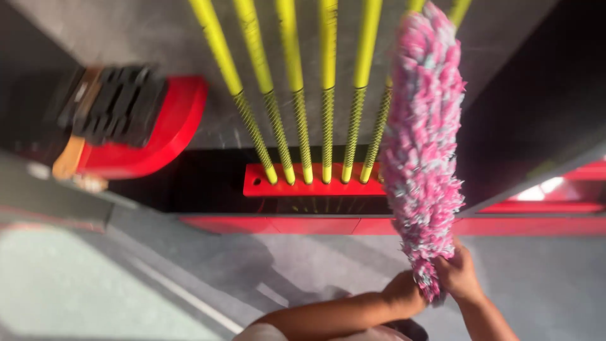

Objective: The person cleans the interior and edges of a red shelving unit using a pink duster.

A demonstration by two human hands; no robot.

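The duster (pixel 420 145) is a long, shaggy pink plume flecked with pale blue, standing upright at 3 o'clock of the yellow rods (pixel 303 95). Both hands clench its base at 5 o'clock: left hand (pixel 404 293), right hand (pixel 459 273), fingers grasping it.

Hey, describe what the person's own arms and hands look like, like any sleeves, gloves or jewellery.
Both hands are bare: the left hand and right hand show no gloves, rings or watch. The forearms are uncovered as far as they show. At the bottom edge a pale, whitish short sleeve shows on the left arm. The picture is a little blurred, so small details cannot be told.
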